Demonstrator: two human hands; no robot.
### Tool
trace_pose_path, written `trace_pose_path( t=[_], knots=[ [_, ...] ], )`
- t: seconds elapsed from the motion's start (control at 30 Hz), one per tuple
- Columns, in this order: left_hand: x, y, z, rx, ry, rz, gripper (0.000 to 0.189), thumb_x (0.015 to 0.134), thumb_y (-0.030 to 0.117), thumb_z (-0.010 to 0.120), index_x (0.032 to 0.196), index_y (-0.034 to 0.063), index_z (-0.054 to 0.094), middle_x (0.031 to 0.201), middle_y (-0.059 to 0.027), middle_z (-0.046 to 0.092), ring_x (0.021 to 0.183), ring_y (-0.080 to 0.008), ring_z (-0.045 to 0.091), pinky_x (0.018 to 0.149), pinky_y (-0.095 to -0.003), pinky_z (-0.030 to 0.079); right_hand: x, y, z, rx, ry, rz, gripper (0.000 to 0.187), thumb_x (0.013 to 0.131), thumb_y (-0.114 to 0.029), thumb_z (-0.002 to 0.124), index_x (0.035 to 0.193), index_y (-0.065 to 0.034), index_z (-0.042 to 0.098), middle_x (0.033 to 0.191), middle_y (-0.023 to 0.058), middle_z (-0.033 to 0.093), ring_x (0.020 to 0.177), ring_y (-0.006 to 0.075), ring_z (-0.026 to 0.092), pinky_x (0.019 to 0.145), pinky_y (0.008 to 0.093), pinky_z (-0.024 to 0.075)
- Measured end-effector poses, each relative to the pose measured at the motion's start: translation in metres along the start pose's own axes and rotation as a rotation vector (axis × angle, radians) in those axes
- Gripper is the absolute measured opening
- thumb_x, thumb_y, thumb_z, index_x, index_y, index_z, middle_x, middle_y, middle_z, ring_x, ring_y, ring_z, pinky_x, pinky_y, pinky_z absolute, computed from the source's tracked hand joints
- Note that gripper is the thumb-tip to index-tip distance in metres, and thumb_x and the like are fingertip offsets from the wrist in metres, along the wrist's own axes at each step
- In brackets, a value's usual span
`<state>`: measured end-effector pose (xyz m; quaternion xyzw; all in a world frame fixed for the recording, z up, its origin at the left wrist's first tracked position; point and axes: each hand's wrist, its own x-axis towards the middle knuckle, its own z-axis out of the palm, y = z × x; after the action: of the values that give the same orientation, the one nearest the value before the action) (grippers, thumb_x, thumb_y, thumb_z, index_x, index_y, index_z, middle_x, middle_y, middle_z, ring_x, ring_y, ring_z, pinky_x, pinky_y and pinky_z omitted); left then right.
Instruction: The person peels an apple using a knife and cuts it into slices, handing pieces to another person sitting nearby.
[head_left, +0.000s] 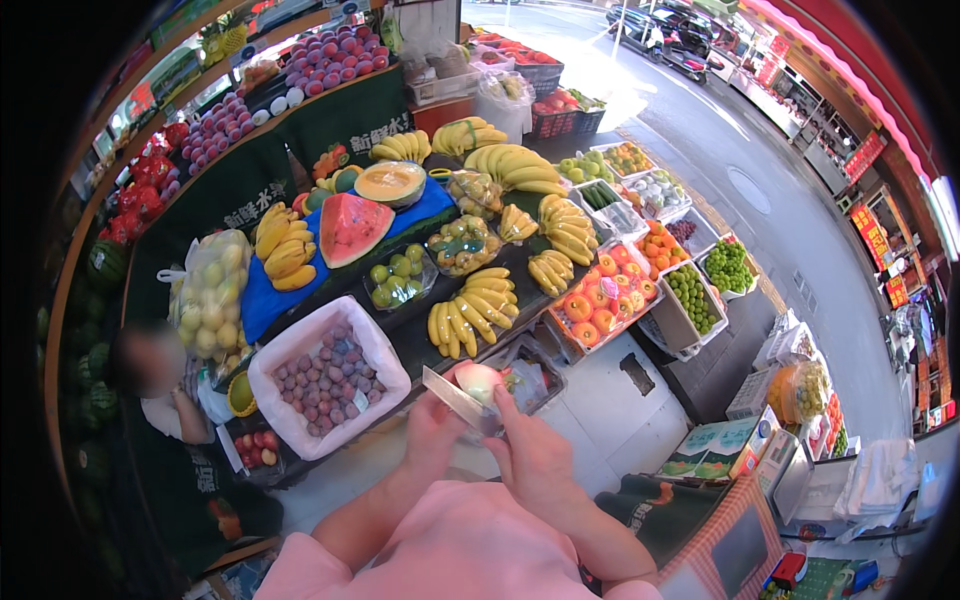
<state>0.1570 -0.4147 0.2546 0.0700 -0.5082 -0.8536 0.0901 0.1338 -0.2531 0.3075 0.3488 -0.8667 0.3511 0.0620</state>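
Observation:
Before my chest, a pale, round, partly peeled fruit (478, 382) rests in my left hand (435, 431), whose fingers curl behind it. My right hand (534, 448) grips a wide-bladed knife (459, 399); its handle is hidden in the palm. The flat metal blade lies against the near side of the fruit and points up to the left. My right index finger reaches to the fruit's right side. Beyond both hands stands a dark crate (555, 379) with plastic bags inside. The fruit's kind cannot be told.
A lined box of plums (326, 382) stands left of my hands. Bananas (472, 311), a cut watermelon (354, 229) and a halved melon (390, 184) lie on the stall ahead. Packed apples (600, 300) are to the right. Another person (176, 412) is at the far left.

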Motion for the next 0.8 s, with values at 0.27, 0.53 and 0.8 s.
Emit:
trace_pose_path(
  t=[0.27, 0.53, 0.8],
  knots=[
    [-0.001, -0.005, 0.000, 0.021, -0.002, -0.027, 0.071, 0.080, 0.032, 0.074, 0.135, -0.0032, 0.045, 0.124, -0.0129, 0.059, 0.113, -0.0198, 0.059, 0.099, -0.0344, 0.046, -0.007, 0.008, 0.005, -0.023, 0.033, -0.031, 0.072, 0.082, -0.023, 0.070, 0.143, -0.0002, 0.039, 0.076, 0.0071, 0.054, 0.066, 0.0221, 0.055, 0.054, 0.0347, 0.0441],
    [0.006, 0.001, 0.008, 0.085, 0.001, 0.062, 0.074, 0.078, 0.044, 0.076, 0.128, -0.0041, 0.049, 0.119, -0.0120, 0.061, 0.108, -0.0185, 0.061, 0.095, -0.0329, 0.049, -0.002, 0.009, 0.007, -0.129, 0.088, -0.080, 0.069, 0.080, -0.023, 0.070, 0.140, -0.0001, 0.044, 0.075, 0.0071, 0.051, 0.064, 0.0227, 0.052, 0.053, 0.0340, 0.0430],
    [0.000, 0.007, 0.010, 0.038, 0.001, 0.035, 0.069, 0.080, 0.032, 0.075, 0.131, -0.0040, 0.045, 0.122, -0.0144, 0.060, 0.111, -0.0214, 0.060, 0.097, -0.0353, 0.048, 0.000, 0.011, 0.006, -0.211, 0.159, -0.136, 0.059, 0.081, -0.022, 0.070, 0.135, -0.0053, 0.053, 0.072, 0.0042, 0.047, 0.063, 0.0197, 0.050, 0.052, 0.0317, 0.0411]
  ],
)
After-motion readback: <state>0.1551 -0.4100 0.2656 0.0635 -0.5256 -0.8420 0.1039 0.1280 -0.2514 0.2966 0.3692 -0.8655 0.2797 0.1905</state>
